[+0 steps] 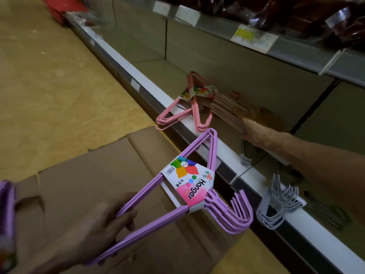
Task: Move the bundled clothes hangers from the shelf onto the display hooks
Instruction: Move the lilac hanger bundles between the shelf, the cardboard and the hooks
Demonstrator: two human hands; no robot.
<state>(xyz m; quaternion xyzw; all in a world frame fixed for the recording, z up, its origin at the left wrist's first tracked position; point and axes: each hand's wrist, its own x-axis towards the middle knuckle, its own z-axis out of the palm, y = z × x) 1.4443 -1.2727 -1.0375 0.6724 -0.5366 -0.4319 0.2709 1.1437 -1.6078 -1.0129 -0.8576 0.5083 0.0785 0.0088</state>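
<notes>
The nearest hanger bundle [150, 196] is lilac, its paper band [190, 183] white and pink with multicoloured petals. Another hanger bundle [185, 113] is pink, the cardboard box [83, 175] plain brown.

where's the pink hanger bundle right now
The pink hanger bundle lies on the shelf edge at mid-frame, by the right hand.

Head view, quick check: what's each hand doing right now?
Left hand: gripping the purple wire hanger bundle with a paper label.
Right hand: blurred, reaching to the pink wire hanger bundle on the shelf; grip cannot be told.
</notes>
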